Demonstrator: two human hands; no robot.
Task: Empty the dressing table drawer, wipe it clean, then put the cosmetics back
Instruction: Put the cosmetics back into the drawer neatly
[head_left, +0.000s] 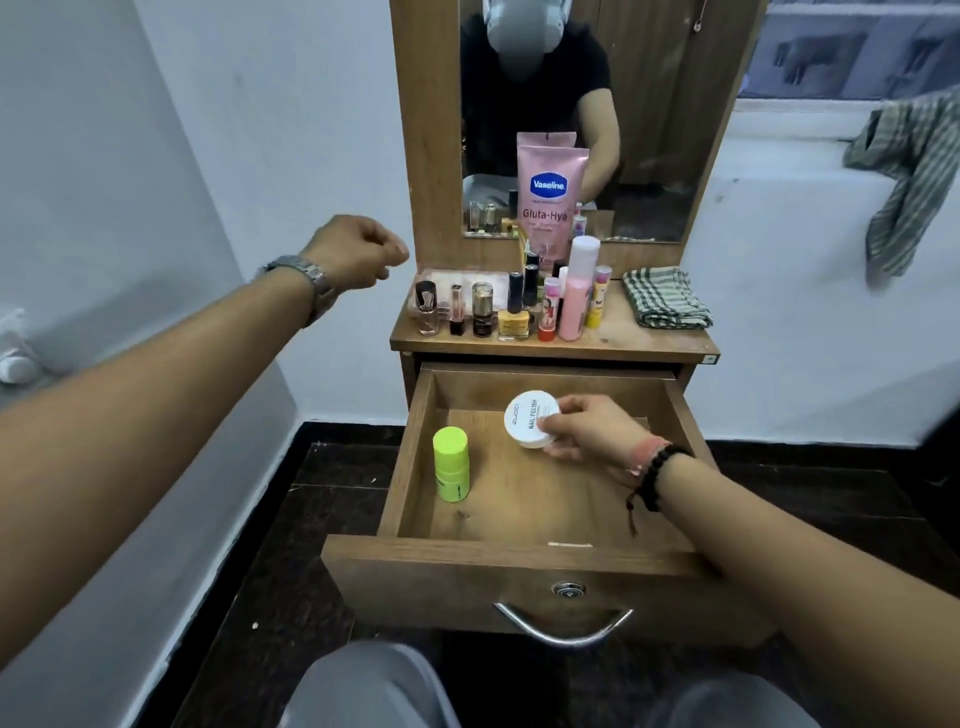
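The wooden drawer (519, 553) of the dressing table stands pulled out. Inside it, my right hand (587, 431) grips a round white jar (527, 418) labelled nail polish, held tilted over the drawer's back half. A lime-green stick bottle (451, 470) stands upright at the drawer's left side. My left hand (358, 254) hovers in the air left of the table top with fingers curled and nothing in it. Several cosmetics stand on the table top (623, 335): nail polish bottles (513, 312), a pink bottle (576, 296), and a pink Vaseline tube (548, 202) leaning on the mirror.
A folded checked cloth (665, 297) lies on the right of the table top. Another checked cloth (914, 176) hangs over a white ledge at the right. The mirror (649, 130) rises behind the cosmetics. White walls flank the table; my knees are below the drawer front.
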